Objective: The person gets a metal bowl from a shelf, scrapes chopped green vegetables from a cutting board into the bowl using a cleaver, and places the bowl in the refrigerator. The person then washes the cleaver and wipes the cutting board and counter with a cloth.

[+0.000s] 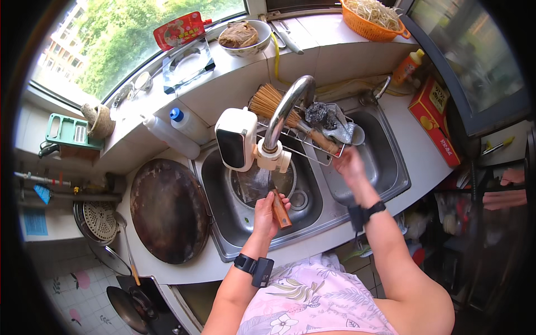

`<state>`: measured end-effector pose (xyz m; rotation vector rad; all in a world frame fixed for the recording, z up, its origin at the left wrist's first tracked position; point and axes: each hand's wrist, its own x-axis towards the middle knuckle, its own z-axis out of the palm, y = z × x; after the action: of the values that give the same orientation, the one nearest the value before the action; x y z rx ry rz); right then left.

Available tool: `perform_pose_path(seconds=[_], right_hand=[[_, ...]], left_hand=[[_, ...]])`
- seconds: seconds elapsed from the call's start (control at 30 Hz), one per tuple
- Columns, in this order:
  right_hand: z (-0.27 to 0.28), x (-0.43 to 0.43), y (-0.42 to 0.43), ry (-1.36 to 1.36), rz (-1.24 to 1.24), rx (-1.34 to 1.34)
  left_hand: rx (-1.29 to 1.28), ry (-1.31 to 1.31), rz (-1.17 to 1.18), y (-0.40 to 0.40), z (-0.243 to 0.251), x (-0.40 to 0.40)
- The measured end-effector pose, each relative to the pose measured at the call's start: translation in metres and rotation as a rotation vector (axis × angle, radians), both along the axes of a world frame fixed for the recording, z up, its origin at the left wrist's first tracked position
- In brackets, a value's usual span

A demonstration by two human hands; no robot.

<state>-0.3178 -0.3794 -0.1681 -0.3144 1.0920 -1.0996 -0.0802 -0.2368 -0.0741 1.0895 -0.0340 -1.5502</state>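
My left hand [266, 212] grips the wooden handle [281, 211] of a kitchen knife, probably a cleaver, over the left sink basin [226, 213]. Its broad blade [251, 182] lies under the faucet [274, 121], partly hidden by the white filter unit, with water running onto it. Below the blade is a round metal pan or bowl [292, 176]. My right hand [351, 165], blurred, is at the end of a bamboo wok brush [272, 104]; whether it grips the brush cannot be seen. That brush lies across a wire rack [307, 144] beside a dark steel-wool scourer [320, 115] and a grey cloth [340, 125].
A large round dark lid or board [169, 211] leans left of the sink. Plastic bottles [188, 125] stand behind it. The ledge holds a bowl of meat [243, 37] and an orange basket of bean sprouts [370, 21]. A red box [435, 119] stands at right.
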Motion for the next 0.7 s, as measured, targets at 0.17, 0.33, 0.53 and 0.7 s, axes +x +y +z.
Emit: perform_pose_path(seconds=[0.17,0.33,0.53,0.7], right_hand=[[0.055,-0.012,-0.088,-0.100,0.124,-0.349],[0.066,-0.007,-0.091,0.051,0.391,-0.394],[0.071,-0.025,-0.060,0.257,0.156,-0.223],[0.021,-0.038,0.041,0.573,0.162,-0.321]], left_hand=[[0.032,0.011,-0.185,0.010,0.005,0.038],[0.210,-0.311,-0.381,0.044,-0.013,0.075],[0.088,-1.513,-0.794,0.087,-0.006,0.092],[0.161,-1.590,-0.730,0.118,-0.021,0.066]])
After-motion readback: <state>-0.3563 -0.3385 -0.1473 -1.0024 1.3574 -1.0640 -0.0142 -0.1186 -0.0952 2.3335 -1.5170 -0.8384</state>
